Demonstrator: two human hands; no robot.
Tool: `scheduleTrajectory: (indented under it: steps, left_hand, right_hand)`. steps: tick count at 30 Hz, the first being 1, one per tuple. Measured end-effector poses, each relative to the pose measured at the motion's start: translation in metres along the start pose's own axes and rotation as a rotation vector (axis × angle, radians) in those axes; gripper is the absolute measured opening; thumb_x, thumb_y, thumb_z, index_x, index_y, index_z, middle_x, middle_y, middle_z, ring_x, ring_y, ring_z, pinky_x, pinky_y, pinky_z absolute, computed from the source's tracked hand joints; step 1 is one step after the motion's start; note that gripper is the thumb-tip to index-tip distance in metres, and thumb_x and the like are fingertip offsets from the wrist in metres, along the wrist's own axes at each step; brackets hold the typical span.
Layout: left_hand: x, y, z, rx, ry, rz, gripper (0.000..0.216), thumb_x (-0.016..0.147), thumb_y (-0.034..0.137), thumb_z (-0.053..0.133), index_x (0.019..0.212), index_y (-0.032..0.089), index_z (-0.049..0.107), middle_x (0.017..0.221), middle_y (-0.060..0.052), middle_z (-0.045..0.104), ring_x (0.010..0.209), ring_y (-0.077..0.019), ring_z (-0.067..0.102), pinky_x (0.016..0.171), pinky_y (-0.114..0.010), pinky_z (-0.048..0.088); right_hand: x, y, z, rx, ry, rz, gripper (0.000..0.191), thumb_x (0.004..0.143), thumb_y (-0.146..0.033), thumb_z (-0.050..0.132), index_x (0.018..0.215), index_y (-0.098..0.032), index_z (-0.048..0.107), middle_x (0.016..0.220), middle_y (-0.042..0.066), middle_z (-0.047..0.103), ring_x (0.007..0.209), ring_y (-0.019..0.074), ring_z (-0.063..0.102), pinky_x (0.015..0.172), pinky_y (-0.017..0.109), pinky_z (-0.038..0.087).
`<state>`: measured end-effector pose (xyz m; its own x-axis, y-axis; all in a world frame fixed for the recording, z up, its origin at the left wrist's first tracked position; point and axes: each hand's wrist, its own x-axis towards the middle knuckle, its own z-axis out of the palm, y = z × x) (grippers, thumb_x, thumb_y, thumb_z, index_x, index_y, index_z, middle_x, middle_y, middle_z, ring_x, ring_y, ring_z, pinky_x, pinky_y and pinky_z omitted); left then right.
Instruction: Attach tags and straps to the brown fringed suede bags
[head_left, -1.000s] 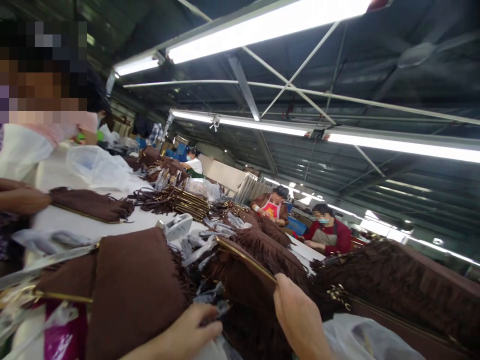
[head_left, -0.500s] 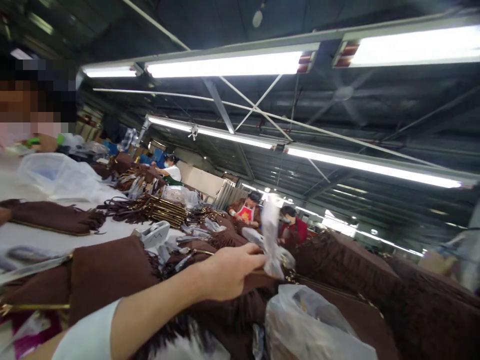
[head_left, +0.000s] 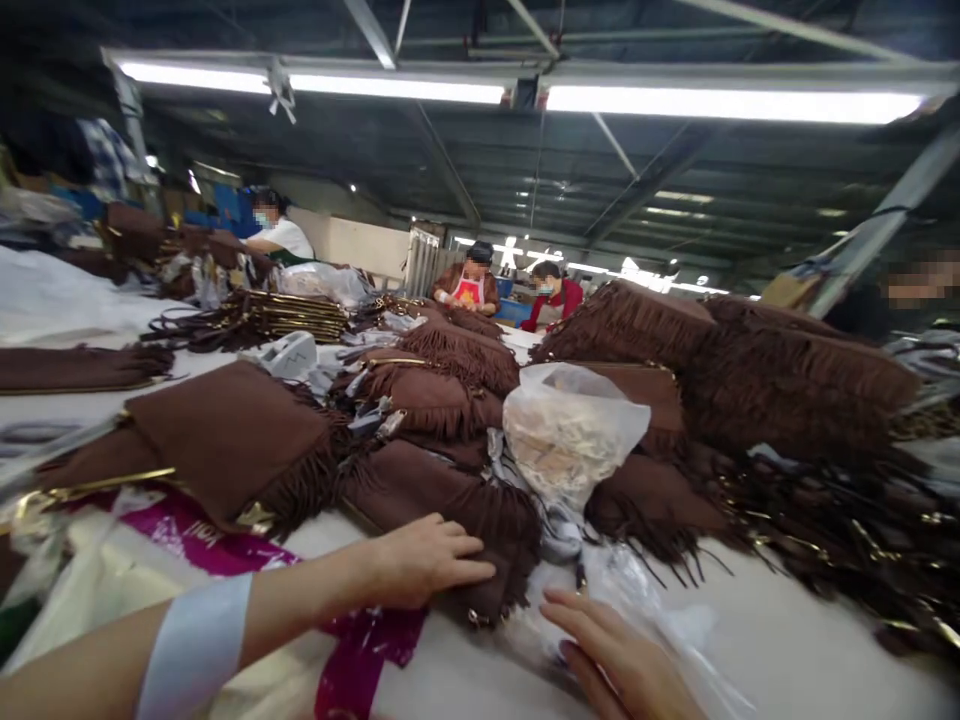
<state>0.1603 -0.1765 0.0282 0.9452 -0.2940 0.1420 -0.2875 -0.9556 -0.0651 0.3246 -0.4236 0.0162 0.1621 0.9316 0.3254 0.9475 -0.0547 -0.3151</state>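
My left hand (head_left: 426,560) lies flat, fingers stretched out, on a brown fringed bag (head_left: 442,497) at the near edge of the white table (head_left: 787,640). My right hand (head_left: 615,660) rests open, fingers extended, on a clear plastic sheet (head_left: 637,610) beside that bag. Just behind them stands a clear plastic bag (head_left: 570,430) stuffed with pale material. More brown fringed bags (head_left: 225,440) are piled left and right of it.
A large heap of fringed bags (head_left: 750,370) fills the right side. Gold-trimmed straps (head_left: 285,315) are stacked at the back left. A magenta printed bag (head_left: 217,545) lies under my left forearm. Three people (head_left: 472,285) work at the far end.
The view has dropped from the ceiling toward the table. My left hand let go of the crumpled plastic it held up and now lies flat on a bag; my right hand came back into view.
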Motion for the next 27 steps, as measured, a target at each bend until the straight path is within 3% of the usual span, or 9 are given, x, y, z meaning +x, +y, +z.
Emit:
scheduleTrajectory:
  steps: [2,4,7,8,11,14,17,21,27]
  left_hand:
    - [0.003,0.01,-0.014,-0.035,-0.011,-0.012,0.059,0.076,0.015,0.067,0.131,0.023,0.049,0.12,-0.009,0.06,0.102,-0.0239,0.056,0.08,-0.032,0.041]
    - [0.007,0.026,-0.018,-0.014,0.016,-0.014,0.041,0.077,0.019,0.068,0.117,0.021,0.056,0.108,-0.007,0.061,0.094,-0.0227,0.056,0.075,-0.033,0.042]
    - [0.012,0.051,-0.005,0.089,0.093,0.003,0.006,0.088,0.021,0.062,0.092,0.018,0.059,0.092,-0.004,0.058,0.082,-0.0196,0.053,0.063,-0.033,0.04]
    - [0.013,0.056,0.002,0.124,0.129,0.013,0.004,0.091,0.021,0.058,0.089,0.017,0.058,0.09,-0.004,0.057,0.081,-0.0189,0.053,0.061,-0.033,0.038]
    - [0.016,0.059,0.018,0.17,0.23,0.037,0.01,0.097,0.02,0.05,0.092,0.017,0.058,0.089,-0.003,0.055,0.078,-0.0175,0.051,0.059,-0.033,0.036]
    - [0.014,0.051,0.02,0.152,0.267,0.038,0.011,0.099,0.022,0.049,0.104,0.019,0.058,0.088,-0.003,0.055,0.076,-0.017,0.049,0.06,-0.033,0.035]
    - [0.011,0.045,0.017,0.11,0.266,0.09,0.013,0.099,0.023,0.047,0.106,0.022,0.059,0.09,-0.003,0.057,0.076,-0.0163,0.048,0.06,-0.033,0.034]
    - [0.013,0.049,0.023,0.062,0.28,0.18,0.019,0.1,0.021,0.045,0.086,0.019,0.059,0.091,-0.003,0.057,0.078,-0.0163,0.048,0.064,-0.033,0.036]
    - [0.021,0.039,0.039,0.061,0.323,0.186,0.018,0.095,0.021,0.056,0.077,0.016,0.058,0.091,-0.004,0.055,0.08,-0.0166,0.049,0.063,-0.031,0.039]
  right_hand:
    - [0.004,0.005,0.017,-0.02,-0.071,-0.023,0.042,0.09,-0.017,0.051,0.13,-0.026,0.061,0.132,0.007,0.065,0.119,0.0226,0.061,0.101,0.032,0.05]
    - [0.009,0.007,0.031,-0.028,-0.087,-0.003,0.047,0.089,-0.019,0.052,0.135,-0.021,0.057,0.13,0.012,0.065,0.116,0.0247,0.063,0.098,0.035,0.052]
    - [0.017,0.008,0.042,0.07,-0.129,0.023,0.048,0.09,-0.018,0.046,0.137,-0.018,0.054,0.125,0.013,0.067,0.112,0.0245,0.064,0.096,0.035,0.052]
    - [0.02,0.008,0.042,0.133,-0.151,0.042,0.047,0.09,-0.018,0.044,0.136,-0.018,0.054,0.123,0.013,0.068,0.11,0.0237,0.065,0.095,0.034,0.051]
    - [0.026,0.007,0.034,0.374,-0.202,0.196,0.038,0.088,-0.022,0.046,0.123,-0.017,0.059,0.093,0.007,0.072,0.086,0.0205,0.068,0.078,0.029,0.053]
    - [0.027,0.004,0.023,0.725,-0.259,0.445,0.027,0.085,-0.032,0.052,0.108,-0.019,0.056,0.06,-0.007,0.05,0.056,0.0144,0.054,0.054,0.025,0.046]
    - [0.023,0.001,0.021,0.993,-0.354,0.573,0.032,0.08,-0.041,0.061,0.101,-0.022,0.047,0.059,-0.01,0.044,0.05,0.0108,0.047,0.048,0.021,0.042]
    - [0.019,-0.007,0.03,0.999,-0.311,0.646,0.034,0.084,-0.05,0.055,0.102,-0.022,0.047,0.061,-0.009,0.049,0.052,0.0103,0.049,0.047,0.019,0.035]
    - [0.022,-0.025,0.045,0.987,-0.182,0.613,0.047,0.066,-0.028,0.071,0.105,-0.024,0.045,0.064,-0.01,0.05,0.055,0.0109,0.052,0.049,0.02,0.035]
